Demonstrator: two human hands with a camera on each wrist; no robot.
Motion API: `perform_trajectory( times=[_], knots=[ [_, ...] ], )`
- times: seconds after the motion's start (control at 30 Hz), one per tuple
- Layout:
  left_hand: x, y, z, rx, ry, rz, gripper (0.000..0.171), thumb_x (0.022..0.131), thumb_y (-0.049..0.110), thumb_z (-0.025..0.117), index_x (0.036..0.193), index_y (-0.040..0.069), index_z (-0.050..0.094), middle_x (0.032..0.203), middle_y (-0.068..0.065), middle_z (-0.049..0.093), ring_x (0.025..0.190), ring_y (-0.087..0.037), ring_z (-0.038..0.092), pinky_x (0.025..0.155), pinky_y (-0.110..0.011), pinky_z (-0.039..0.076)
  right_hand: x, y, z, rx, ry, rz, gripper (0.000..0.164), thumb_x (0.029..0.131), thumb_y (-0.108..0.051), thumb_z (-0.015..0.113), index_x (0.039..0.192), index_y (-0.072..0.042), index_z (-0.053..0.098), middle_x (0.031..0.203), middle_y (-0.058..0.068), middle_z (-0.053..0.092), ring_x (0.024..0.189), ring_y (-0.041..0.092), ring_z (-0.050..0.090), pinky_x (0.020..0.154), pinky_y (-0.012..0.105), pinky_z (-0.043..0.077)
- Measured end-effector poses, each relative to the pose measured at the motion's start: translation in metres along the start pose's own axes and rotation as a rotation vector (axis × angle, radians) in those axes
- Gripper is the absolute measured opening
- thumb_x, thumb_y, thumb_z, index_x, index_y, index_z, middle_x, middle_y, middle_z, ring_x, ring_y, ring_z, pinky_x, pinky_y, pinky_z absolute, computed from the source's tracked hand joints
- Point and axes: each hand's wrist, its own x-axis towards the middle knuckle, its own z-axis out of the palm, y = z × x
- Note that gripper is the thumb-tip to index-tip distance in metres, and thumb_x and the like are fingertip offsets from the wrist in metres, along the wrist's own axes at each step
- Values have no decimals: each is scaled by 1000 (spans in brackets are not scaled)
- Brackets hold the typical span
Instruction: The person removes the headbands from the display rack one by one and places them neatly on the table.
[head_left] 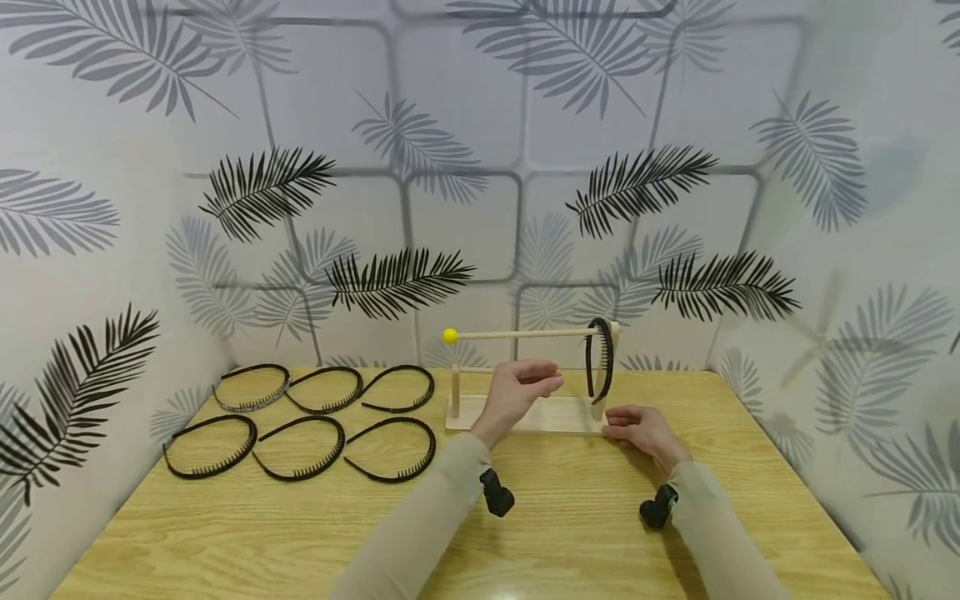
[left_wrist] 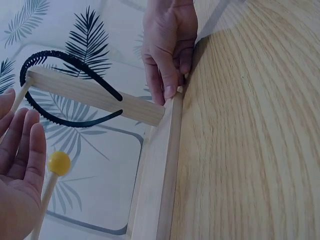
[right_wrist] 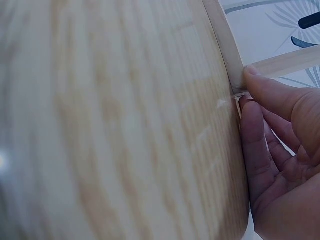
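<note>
A pale wooden rack [head_left: 525, 427] stands on the table, with a long rod [head_left: 517, 334] along its top ending in a yellow ball [head_left: 450, 336]. One black toothed headband [head_left: 606, 367] hangs from the rod, close to the right upright. My left hand [head_left: 520, 395] is in front of the rack, its fingers extended and holding nothing. With thumb and fingers my right hand [head_left: 645, 431] pinches the right end of the rack's base; the left wrist view also shows this right hand [left_wrist: 171, 47] at the base corner.
Several black headbands lie in two rows on the left of the wooden table [head_left: 570, 517], among them a front-row headband [head_left: 408, 477] and a back-row headband [head_left: 431, 387] nearest the rack. A patterned wall [head_left: 465, 225] rises behind the table.
</note>
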Motion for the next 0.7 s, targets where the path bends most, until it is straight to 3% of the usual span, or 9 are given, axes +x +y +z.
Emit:
perform_trajectory(
  times=[0.4, 0.7],
  knots=[
    [12, 0, 24, -73, 16, -35, 28, 89, 12, 74, 116, 6, 72, 108, -13, 73, 87, -12, 70, 78, -29, 58, 0, 2, 1, 5, 24, -2, 48, 87, -15, 76, 129, 3, 60, 111, 12, 71, 80, 6, 64, 68, 23, 55],
    [17, 1, 32, -108, 71, -53, 23, 88, 13, 74, 110, 6, 74, 102, -9, 73, 83, -10, 67, 83, -40, 58, 0, 2, 2, -15, 19, -7, 48, 88, -16, 75, 129, 4, 60, 116, 17, 68, 82, 9, 62, 69, 23, 54]
  ],
)
